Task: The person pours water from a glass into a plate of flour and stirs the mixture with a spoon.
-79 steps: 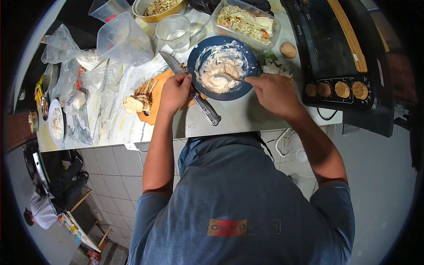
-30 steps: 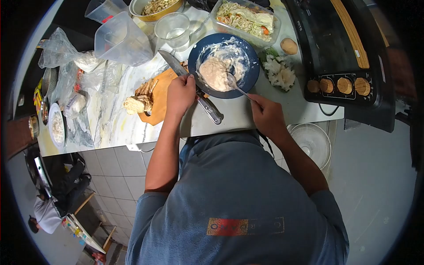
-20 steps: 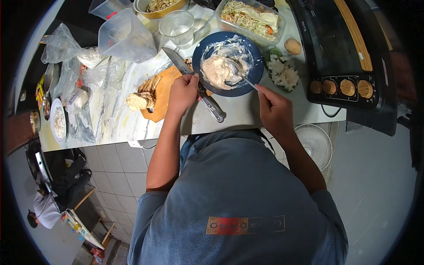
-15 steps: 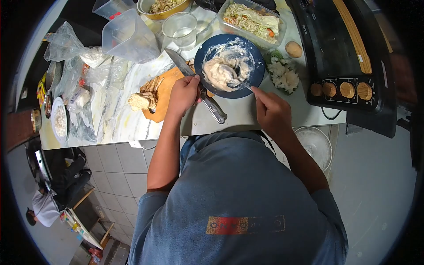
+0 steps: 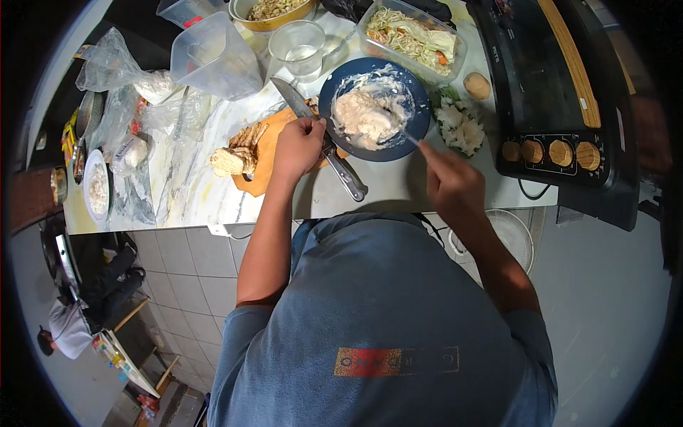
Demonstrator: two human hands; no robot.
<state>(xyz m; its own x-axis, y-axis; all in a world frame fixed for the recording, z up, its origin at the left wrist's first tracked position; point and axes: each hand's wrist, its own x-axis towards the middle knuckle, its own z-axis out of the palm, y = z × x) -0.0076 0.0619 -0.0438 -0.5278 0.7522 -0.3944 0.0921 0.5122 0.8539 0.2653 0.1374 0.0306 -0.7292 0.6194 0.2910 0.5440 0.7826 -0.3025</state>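
Note:
A dark blue bowl (image 5: 425, 107) holds a creamy, pale mixture (image 5: 366, 114). My right hand (image 5: 455, 186) grips the handle of a spoon (image 5: 410, 138), whose head is sunk in the mixture. At the bowl's left rim my left hand (image 5: 299, 148) is closed, thumb against fingers, pinching the rim. Beneath that hand a large knife (image 5: 347, 178) lies across the wooden cutting board (image 5: 267, 153), its handle toward the table's front edge. Browned, sliced food (image 5: 231, 162) rests on the board's left part.
Behind the bowl stand a tub of shredded vegetables (image 5: 413, 43), a clear cup (image 5: 297, 50) and a plastic container (image 5: 215, 60). Right of it are a round brown item (image 5: 477, 86), white-green leaves (image 5: 461, 127) and a black oven (image 5: 555, 92). A person (image 5: 67, 327) is at the far left.
The spoon has moved from the bowl's front right through the mixture, which is now heaped differently. My right hand has shifted slightly right; my left hand stays at the rim. The view has shifted slightly.

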